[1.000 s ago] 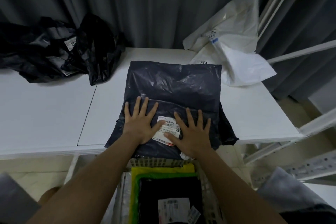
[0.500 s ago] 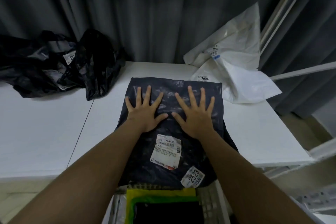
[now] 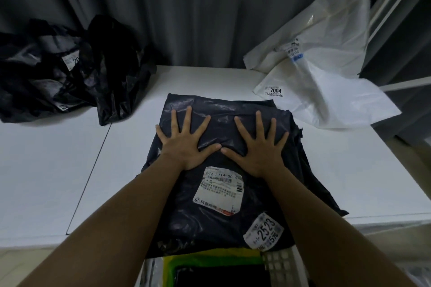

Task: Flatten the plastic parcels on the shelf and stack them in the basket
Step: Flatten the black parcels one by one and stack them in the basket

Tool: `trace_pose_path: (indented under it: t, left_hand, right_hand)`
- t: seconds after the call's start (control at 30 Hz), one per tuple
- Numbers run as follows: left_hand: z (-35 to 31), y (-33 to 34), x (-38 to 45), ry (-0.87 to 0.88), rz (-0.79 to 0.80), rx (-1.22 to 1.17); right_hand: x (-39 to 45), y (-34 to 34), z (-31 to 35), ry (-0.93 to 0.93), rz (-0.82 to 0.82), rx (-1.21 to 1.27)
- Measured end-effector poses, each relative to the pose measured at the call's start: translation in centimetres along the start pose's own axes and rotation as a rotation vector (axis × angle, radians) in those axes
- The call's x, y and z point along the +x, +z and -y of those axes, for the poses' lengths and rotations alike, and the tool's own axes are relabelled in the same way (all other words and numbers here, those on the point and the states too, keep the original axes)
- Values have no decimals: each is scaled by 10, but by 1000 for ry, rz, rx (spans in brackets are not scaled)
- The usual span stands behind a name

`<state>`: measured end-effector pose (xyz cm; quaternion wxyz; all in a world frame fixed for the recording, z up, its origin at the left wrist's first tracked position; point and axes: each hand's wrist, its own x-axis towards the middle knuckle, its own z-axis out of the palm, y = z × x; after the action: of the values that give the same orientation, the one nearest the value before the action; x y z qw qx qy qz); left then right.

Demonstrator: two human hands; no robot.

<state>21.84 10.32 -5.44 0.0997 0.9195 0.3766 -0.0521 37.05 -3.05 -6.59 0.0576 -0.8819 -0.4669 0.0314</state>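
While both my palms press flat on the dark parcel [image 3: 233, 170], my left hand [image 3: 186, 144] and right hand [image 3: 256, 149] lie side by side, fingers spread wide, gripping nothing. The parcel runs lengthwise from beyond my fingertips back under my wrists, its near end overhanging the shelf [image 3: 58, 182]. The basket [image 3: 277, 263] sits behind my wrists, so I judge the parcel must come straight back towards me.
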Motion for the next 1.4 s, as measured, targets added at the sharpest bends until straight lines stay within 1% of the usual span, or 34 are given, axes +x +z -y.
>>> trace_pose_path:
  t: [0.3, 0.43, 0.53, 0.6, 0.67, 0.73, 0.77, 0.8, 0.83, 0.9, 0.97, 1.03, 1.1, 1.17, 1.33, 1.4]
  left_hand:
    - [0, 2, -1, -21, 31, 28]
    - [0, 1, 0, -37, 57, 51]
    - [-3, -8, 0, -62, 90, 74]
    - [-6, -13, -7, -111, 91, 80]
    - [-7, -16, -21, -153, 54, 22]
    - [-1, -19, -43, -193, -20, -69]
    - [4, -21, -54, -218, -55, -98]
    - [8, -24, -65, -249, -81, -124]
    - [12, -26, -74, -284, -100, -155]
    - [18, -31, -93, -352, -105, -236]
    - [24, -36, -112, -427, -71, -355]
    - [32, -35, -117, -486, -1, -426]
    - [38, -36, -124, -484, 46, -458]
    - [39, -37, -131, -445, 32, -501]
    - [35, -49, -134, -371, -203, -694]
    - [29, -53, -132, -340, -242, -771]
  right_hand:
    - [1, -4, 3, 22, 114, -1]
    - [3, -9, 3, 32, 196, 0]
    - [6, -21, 6, 37, 265, -46]
    - [0, -32, 10, 24, 262, -69]
    - [-19, -42, 10, -6, 157, -45]
    - [-46, -50, 6, -8, -44, 6]
    - [-60, -52, 3, 27, -127, 25]
    - [-74, -54, 0, 85, -172, 35]
    - [-86, -55, -3, 158, -175, 42]
    - [-110, -54, -8, 314, -132, 61]
    - [-133, -56, -8, 431, -79, 99]
    - [-143, -53, -10, 504, -36, 155]
    - [-148, -57, -9, 477, -38, 200]
    - [-148, -68, -6, 399, -83, 245]
    - [-131, -100, -11, 289, -299, 307]
    - [-120, -106, -18, 268, -350, 316]
